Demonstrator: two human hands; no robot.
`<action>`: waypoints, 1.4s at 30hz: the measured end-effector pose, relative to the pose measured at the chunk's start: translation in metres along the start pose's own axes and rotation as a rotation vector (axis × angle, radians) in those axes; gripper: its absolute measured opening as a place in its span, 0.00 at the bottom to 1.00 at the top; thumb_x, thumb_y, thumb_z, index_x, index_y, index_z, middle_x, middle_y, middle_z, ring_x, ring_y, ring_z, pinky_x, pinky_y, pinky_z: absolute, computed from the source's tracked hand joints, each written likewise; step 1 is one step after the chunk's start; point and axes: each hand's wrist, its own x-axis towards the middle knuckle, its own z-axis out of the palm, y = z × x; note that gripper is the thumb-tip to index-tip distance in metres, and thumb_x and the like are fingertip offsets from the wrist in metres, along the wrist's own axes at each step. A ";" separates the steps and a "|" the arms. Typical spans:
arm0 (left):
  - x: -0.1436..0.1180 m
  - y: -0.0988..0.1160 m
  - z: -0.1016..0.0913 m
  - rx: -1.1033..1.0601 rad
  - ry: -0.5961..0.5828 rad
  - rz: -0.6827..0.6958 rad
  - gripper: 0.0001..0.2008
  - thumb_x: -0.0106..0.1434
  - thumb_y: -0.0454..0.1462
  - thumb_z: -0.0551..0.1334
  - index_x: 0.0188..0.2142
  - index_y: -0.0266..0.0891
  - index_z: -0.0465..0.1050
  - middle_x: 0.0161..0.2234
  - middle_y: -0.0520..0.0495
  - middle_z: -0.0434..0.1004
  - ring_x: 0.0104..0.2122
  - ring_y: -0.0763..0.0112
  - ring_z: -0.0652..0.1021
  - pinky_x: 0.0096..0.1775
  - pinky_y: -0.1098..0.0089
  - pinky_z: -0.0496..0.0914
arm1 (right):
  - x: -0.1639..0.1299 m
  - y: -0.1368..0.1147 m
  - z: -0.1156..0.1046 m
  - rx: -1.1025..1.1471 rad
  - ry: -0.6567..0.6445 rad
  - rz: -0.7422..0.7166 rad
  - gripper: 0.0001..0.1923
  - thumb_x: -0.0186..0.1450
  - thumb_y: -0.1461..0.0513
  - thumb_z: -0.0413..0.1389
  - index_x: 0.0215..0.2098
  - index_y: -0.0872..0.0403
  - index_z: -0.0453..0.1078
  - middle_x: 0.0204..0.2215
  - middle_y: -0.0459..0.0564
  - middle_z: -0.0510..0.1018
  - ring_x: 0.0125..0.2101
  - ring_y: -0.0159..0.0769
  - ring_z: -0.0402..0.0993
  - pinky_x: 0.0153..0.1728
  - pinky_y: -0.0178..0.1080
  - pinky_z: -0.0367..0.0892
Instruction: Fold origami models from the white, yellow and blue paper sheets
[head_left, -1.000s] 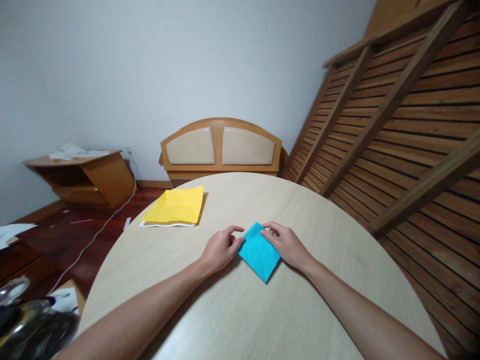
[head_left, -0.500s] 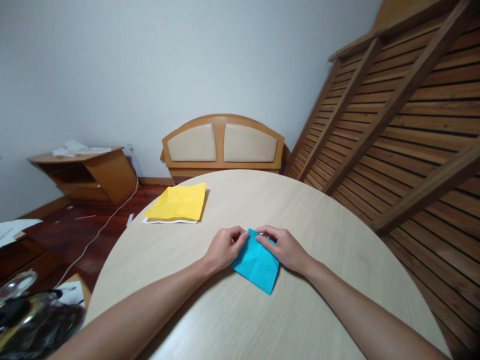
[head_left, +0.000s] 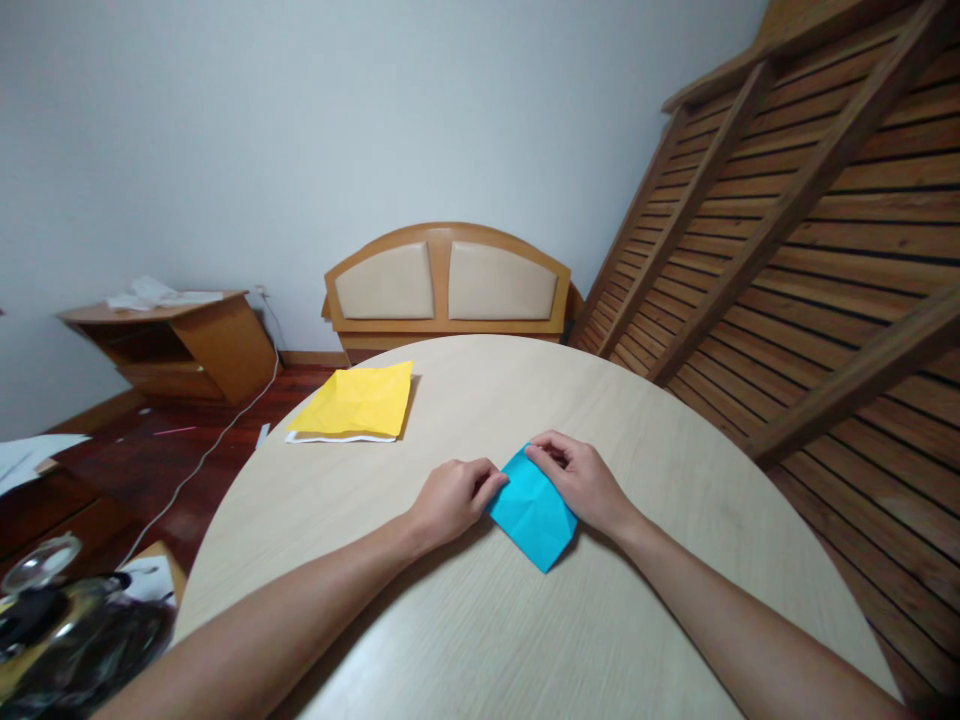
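Lying flat near the middle of the round table (head_left: pixel 465 640), a folded blue paper (head_left: pixel 534 512) sits turned like a diamond, its lowest corner pointing to 5 o'clock and its top corner to 12. At the paper's 9 o'clock corner the left hand (head_left: pixel 450 500) presses in, fingers curled narrow with thumb and forefinger closed on that edge of the sheet. At the paper's 1 o'clock edge the right hand (head_left: pixel 581 480) rests with its fingers bent close together, fingertips down on the upper right border and pinching the top corner. Both forearms run back toward 6 o'clock, bare, lying just above the pale wood. From the blue paper toward 10 o'clock, well apart from it, a yellow sheet (head_left: pixel 354 402) lies on a white one near the table's far rim. Beyond the rim at 12 o'clock stands a wooden headboard (head_left: pixel 448 285) with two padded panels against the wall. At 9 o'clock a low wooden cabinet (head_left: pixel 176 340) stands on the dark floor, and at 2 o'clock slatted wooden panels (head_left: pixel 810 250) lean.
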 end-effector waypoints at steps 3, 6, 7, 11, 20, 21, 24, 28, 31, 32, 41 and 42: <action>0.002 0.001 -0.002 0.047 -0.002 -0.017 0.20 0.73 0.45 0.53 0.30 0.39 0.75 0.24 0.49 0.76 0.23 0.71 0.73 0.28 0.71 0.58 | 0.004 0.004 -0.008 -0.006 0.038 0.007 0.15 0.68 0.51 0.56 0.36 0.53 0.76 0.30 0.48 0.80 0.31 0.38 0.75 0.32 0.38 0.67; 0.001 0.002 -0.002 0.103 -0.011 -0.020 0.21 0.73 0.45 0.52 0.30 0.39 0.74 0.25 0.49 0.77 0.24 0.70 0.74 0.28 0.71 0.58 | 0.005 0.010 -0.013 -0.035 0.020 0.011 0.15 0.67 0.50 0.56 0.37 0.53 0.77 0.30 0.48 0.80 0.31 0.38 0.74 0.32 0.38 0.67; 0.001 0.002 -0.002 0.129 -0.014 -0.024 0.21 0.73 0.46 0.51 0.31 0.39 0.75 0.25 0.48 0.78 0.24 0.69 0.75 0.28 0.70 0.58 | 0.005 0.012 -0.014 -0.053 0.012 0.020 0.15 0.67 0.50 0.56 0.38 0.53 0.77 0.29 0.48 0.80 0.30 0.38 0.74 0.31 0.38 0.67; 0.001 -0.003 -0.003 0.256 -0.006 -0.087 0.20 0.73 0.45 0.51 0.33 0.40 0.76 0.29 0.46 0.81 0.28 0.66 0.78 0.29 0.69 0.59 | 0.006 0.019 -0.021 -0.227 0.029 0.024 0.14 0.68 0.53 0.56 0.45 0.52 0.75 0.31 0.48 0.80 0.27 0.36 0.73 0.30 0.39 0.67; 0.003 -0.014 -0.009 0.412 -0.002 -0.114 0.20 0.71 0.45 0.51 0.32 0.40 0.77 0.30 0.42 0.82 0.30 0.62 0.80 0.31 0.68 0.65 | -0.009 -0.006 -0.007 -0.549 -0.320 -0.327 0.24 0.68 0.51 0.57 0.60 0.48 0.69 0.60 0.55 0.72 0.60 0.49 0.65 0.61 0.52 0.59; 0.003 -0.014 -0.009 0.422 -0.005 -0.115 0.20 0.71 0.45 0.51 0.31 0.40 0.77 0.30 0.42 0.81 0.30 0.61 0.80 0.32 0.67 0.66 | -0.012 -0.003 -0.004 -0.571 -0.382 -0.287 0.31 0.67 0.48 0.58 0.65 0.48 0.64 0.65 0.56 0.66 0.64 0.51 0.59 0.64 0.55 0.54; 0.003 -0.018 -0.009 0.423 0.034 -0.077 0.13 0.68 0.42 0.56 0.36 0.38 0.76 0.33 0.41 0.81 0.34 0.59 0.80 0.37 0.65 0.71 | -0.018 0.010 0.001 -0.568 -0.513 -0.145 0.41 0.66 0.42 0.55 0.72 0.47 0.51 0.71 0.55 0.52 0.70 0.53 0.45 0.68 0.58 0.40; 0.006 -0.027 -0.006 0.327 0.054 0.207 0.19 0.64 0.34 0.60 0.54 0.36 0.70 0.55 0.36 0.75 0.53 0.57 0.75 0.54 0.59 0.70 | -0.017 0.020 0.000 -0.549 -0.564 -0.102 0.41 0.68 0.40 0.51 0.73 0.46 0.47 0.72 0.53 0.47 0.71 0.52 0.38 0.69 0.60 0.35; 0.008 -0.032 -0.004 0.284 -0.069 0.288 0.21 0.66 0.31 0.55 0.59 0.37 0.69 0.62 0.39 0.69 0.61 0.59 0.70 0.61 0.56 0.65 | -0.016 0.019 -0.002 -0.562 -0.572 -0.096 0.41 0.68 0.40 0.50 0.73 0.44 0.46 0.72 0.52 0.47 0.71 0.52 0.38 0.68 0.62 0.33; 0.008 -0.032 -0.004 0.296 -0.105 0.273 0.22 0.68 0.32 0.54 0.60 0.37 0.68 0.63 0.40 0.68 0.62 0.57 0.69 0.62 0.54 0.63 | -0.015 0.018 -0.004 -0.568 -0.580 -0.090 0.41 0.68 0.40 0.50 0.73 0.44 0.45 0.72 0.52 0.46 0.71 0.53 0.38 0.68 0.62 0.33; 0.002 -0.031 -0.014 0.374 -0.193 0.165 0.26 0.71 0.41 0.53 0.67 0.40 0.60 0.69 0.41 0.56 0.68 0.46 0.56 0.64 0.42 0.55 | -0.012 0.022 -0.020 -0.613 -0.507 -0.112 0.44 0.63 0.39 0.56 0.71 0.48 0.54 0.70 0.55 0.55 0.70 0.58 0.41 0.68 0.63 0.38; 0.003 -0.032 -0.014 0.372 -0.176 0.186 0.26 0.70 0.40 0.54 0.66 0.39 0.61 0.69 0.40 0.56 0.68 0.46 0.56 0.64 0.43 0.55 | -0.011 0.021 -0.020 -0.619 -0.490 -0.138 0.43 0.63 0.40 0.58 0.70 0.48 0.57 0.69 0.56 0.57 0.70 0.58 0.43 0.68 0.63 0.38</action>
